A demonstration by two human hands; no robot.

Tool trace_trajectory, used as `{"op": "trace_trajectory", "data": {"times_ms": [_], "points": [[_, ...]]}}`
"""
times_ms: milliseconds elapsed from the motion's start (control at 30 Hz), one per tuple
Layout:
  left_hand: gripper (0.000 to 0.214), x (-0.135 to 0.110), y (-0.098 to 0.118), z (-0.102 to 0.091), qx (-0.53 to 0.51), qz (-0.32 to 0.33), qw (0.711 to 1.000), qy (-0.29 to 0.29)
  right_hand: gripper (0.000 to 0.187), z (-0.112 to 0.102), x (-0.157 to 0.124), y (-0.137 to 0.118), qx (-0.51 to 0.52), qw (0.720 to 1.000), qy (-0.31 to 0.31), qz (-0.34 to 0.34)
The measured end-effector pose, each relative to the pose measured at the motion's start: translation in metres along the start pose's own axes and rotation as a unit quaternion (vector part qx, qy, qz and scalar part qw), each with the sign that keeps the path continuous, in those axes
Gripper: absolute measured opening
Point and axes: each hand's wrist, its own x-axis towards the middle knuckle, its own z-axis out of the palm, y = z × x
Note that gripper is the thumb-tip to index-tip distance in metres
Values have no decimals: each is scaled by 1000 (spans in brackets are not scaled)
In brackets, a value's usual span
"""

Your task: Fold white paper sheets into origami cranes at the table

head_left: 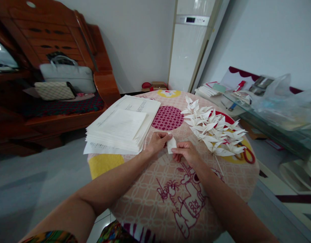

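A small folded piece of white paper [171, 145] is held up over the middle of the table. My left hand [158, 141] pinches its upper left edge between thumb and fingers. At its lower right edge, my right hand [185, 152] grips it the same way. To the left lies a thick stack of printed paper sheets [142, 105], with a smaller pile of cut paper [122, 123] on top. Many folded paper cranes [208, 127] are crowded together to the right of my hands.
A patterned cloth [140, 182] covers the round table. Red-handled scissors [249, 156] lie partly under the cranes. On the right, a glass-topped stand [272, 125] carries plastic bags [284, 98] and papers. A wooden bench [56, 30] with bags stands at the left.
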Motion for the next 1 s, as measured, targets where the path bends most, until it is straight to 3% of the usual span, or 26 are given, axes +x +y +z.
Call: {"op": "trace_trajectory", "data": {"times_ms": [433,700,800,1000], "points": [[47,-2,2,2,-14,4,1000,-4,30,2,-2,0,10,1000,-2,-4],[55,1,0,-6,108,-46,989,-95,28,1,0,4,12,999,35,-7],[55,1,-1,-7,135,-22,987,-89,29,0,0,4,11,999,35,-10],[54,0,-4,-5,90,-30,992,-79,26,-1,-1,2,10,999,31,-6]]}}
